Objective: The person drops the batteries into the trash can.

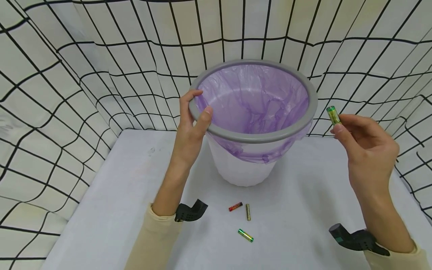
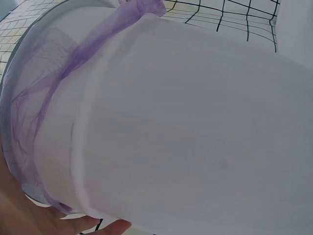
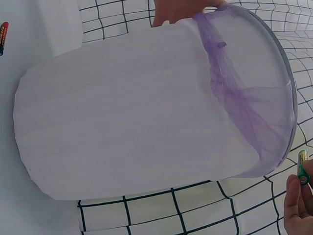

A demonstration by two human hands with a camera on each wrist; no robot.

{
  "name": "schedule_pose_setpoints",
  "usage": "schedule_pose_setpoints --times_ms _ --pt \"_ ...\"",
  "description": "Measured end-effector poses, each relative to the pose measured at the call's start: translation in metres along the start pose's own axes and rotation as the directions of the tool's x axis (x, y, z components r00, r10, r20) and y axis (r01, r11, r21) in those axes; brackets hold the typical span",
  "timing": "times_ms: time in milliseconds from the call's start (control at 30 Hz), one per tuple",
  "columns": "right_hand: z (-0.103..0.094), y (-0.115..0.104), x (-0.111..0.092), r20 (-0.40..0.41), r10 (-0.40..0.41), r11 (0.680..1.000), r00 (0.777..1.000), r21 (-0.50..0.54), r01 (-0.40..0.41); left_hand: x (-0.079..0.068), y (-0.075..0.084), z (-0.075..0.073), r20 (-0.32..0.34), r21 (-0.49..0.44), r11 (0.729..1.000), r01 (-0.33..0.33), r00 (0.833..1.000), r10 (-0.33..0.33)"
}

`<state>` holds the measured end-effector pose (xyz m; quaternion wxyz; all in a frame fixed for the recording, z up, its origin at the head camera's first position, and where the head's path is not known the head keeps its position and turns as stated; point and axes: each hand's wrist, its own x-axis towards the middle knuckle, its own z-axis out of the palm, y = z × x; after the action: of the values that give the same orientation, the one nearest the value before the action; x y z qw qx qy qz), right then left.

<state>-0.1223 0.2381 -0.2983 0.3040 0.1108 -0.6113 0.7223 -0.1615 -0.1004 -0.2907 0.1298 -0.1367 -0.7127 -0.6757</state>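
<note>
Head view: right hand [image 1: 372,150] pinches a green-and-gold battery [image 1: 333,115], tilted, between thumb and fingers, beside the purple-lined wastebasket [image 1: 244,170] and apart from its grey rim [image 1: 258,138]. Left hand [image 1: 192,129] grips that rim, opposite side. Three loose batteries [image 1: 245,235] lie on the white bench [image 1: 131,180], between the forearms.

Loose green battery [image 1: 245,235] illegibly small
</note>
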Motion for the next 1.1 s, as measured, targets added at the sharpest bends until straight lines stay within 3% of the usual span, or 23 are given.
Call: schedule_pose_setpoints --times_ms 300,600,1100 --pt "0.005 -0.003 0.004 0.023 -0.030 1.000 0.999 0.002 0.030 0.000 0.001 0.000 0.001 0.012 1.000 0.001 1.000 -0.001" --pt "0.008 -0.005 0.008 0.049 -0.009 1.000 0.999 0.013 0.008 0.000 0.000 0.000 0.004 0.006 1.000 -0.003 1.000 0.003" --pt "0.021 -0.015 0.018 0.089 -0.040 0.997 0.995 -0.068 0.047 0.000 -0.001 -0.001 -0.005 0.012 1.000 -0.005 1.000 0.005"
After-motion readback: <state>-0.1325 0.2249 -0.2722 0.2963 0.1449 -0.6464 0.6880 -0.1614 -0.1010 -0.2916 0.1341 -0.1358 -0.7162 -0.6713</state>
